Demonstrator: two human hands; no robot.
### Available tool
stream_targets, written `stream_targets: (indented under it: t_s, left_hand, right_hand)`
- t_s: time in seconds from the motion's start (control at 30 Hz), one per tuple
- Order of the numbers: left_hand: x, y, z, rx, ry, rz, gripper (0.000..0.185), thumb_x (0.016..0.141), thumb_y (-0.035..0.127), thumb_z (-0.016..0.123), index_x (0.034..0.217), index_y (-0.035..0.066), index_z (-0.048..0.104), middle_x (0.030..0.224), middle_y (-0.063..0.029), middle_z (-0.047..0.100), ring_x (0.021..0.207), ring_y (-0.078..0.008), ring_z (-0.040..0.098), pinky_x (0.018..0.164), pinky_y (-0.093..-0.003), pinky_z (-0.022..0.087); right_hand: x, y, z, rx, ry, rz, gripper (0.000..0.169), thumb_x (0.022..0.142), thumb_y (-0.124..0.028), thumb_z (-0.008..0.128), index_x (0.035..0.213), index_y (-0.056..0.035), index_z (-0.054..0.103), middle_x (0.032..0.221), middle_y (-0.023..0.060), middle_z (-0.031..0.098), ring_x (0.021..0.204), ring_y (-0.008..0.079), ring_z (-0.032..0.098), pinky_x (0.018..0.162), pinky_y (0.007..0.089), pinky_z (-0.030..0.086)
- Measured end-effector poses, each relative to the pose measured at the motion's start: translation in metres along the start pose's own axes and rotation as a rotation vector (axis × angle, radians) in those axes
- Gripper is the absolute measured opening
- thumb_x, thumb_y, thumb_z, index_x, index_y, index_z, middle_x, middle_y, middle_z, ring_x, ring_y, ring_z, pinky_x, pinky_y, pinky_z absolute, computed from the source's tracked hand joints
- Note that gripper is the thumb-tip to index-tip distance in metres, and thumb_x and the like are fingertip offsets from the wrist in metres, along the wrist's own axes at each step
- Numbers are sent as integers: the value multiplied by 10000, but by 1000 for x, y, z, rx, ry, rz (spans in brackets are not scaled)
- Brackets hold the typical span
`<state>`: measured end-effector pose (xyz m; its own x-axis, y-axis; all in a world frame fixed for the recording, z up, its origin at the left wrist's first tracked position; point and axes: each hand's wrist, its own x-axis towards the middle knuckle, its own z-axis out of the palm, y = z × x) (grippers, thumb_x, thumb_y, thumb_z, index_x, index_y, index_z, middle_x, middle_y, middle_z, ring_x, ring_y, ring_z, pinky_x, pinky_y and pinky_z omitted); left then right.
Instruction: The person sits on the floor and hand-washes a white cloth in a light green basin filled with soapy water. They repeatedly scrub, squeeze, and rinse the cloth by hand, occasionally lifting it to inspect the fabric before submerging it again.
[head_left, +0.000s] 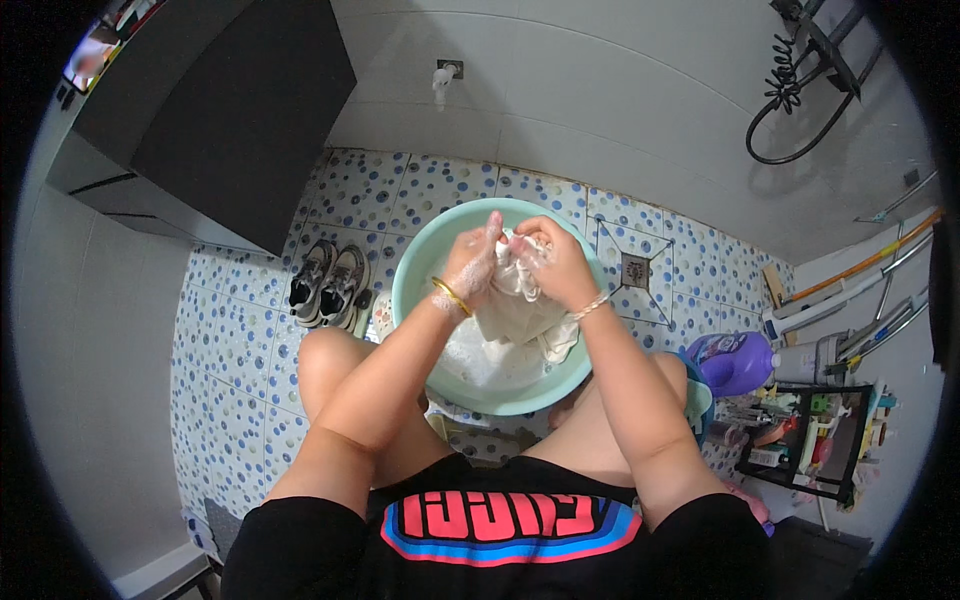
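A white cloth garment (517, 319) hangs from both my hands over a pale green plastic basin (409, 281). Its lower part dips into cloudy, sudsy water (487, 371). My left hand (474, 259) grips the bunched upper edge, with soap foam over the hand and wrist and a gold bangle on the wrist. Opposite it, my right hand (551, 255) pinches the same bunched fabric, fingers curled around it; a beaded bracelet circles that wrist. The two hands are close together near the basin's far side. Folds of the garment hide some fingertips.
Sneakers (330, 285) stand left of the basin, below a dark cabinet (247, 112). A floor drain (635, 271) lies to the right. Further right are a purple detergent bottle (731, 364), mop handles (862, 262) and a crowded black rack (806, 442). A tap (444, 75) juts from the wall ahead.
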<state>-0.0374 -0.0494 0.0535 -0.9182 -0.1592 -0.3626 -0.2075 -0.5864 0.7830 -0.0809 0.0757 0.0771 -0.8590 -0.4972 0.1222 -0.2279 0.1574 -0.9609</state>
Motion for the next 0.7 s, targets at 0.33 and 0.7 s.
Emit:
stream_targets:
  t_s: [0.33, 0.7]
  left_hand:
    - [-2, 13, -13, 605, -355, 226, 435, 590, 176, 777, 912, 21, 528, 846, -30, 567, 788, -115, 525, 722, -261, 430]
    - [-1, 14, -35, 800, -337, 104, 436, 640, 287, 747, 920, -5, 585, 820, -61, 598, 728, -121, 547, 666, -259, 443]
  right_hand:
    - [-9, -14, -37, 80, -96, 26, 238, 719, -65, 541, 944, 4, 507, 851, 87, 560, 752, 178, 543, 684, 266, 435]
    - [3, 26, -64, 1109, 532, 101, 158, 770, -87, 390, 888, -47, 487, 915, 69, 539, 869, 184, 513, 827, 319, 409]
